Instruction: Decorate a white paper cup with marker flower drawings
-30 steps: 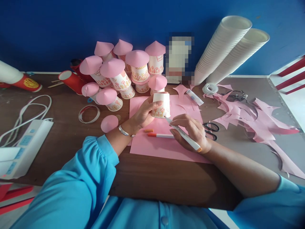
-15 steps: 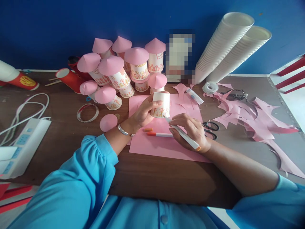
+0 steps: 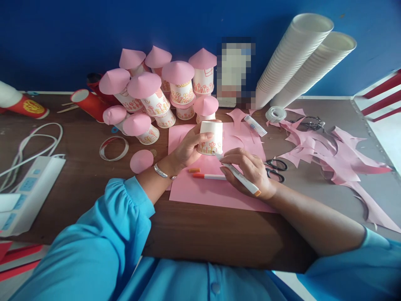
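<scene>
A white paper cup (image 3: 213, 137), upside down, bears orange and red flowers drawn along its lower band. My left hand (image 3: 191, 146) is closed around its left side, thumb across the front. In my right hand (image 3: 247, 171) is a white marker (image 3: 242, 179) with an orange end, its tip at the cup's lower rim. Beneath both hands lies pink paper (image 3: 200, 194). On it rest a red-capped marker (image 3: 208, 176) and a loose orange cap (image 3: 194, 170).
Several decorated cups with pink paper cones (image 3: 144, 85) stand at the back left. Tall cup stacks (image 3: 293, 52) lean against the blue wall. Scissors (image 3: 276, 169), clear tape (image 3: 275, 113) and pink scraps (image 3: 341, 154) lie to the right; a power strip (image 3: 34, 194) sits at the left.
The marker tip has shifted slightly left along the cup's lower rim. My left hand keeps the cup in nearly the same place, and the whole view has drifted a little.
</scene>
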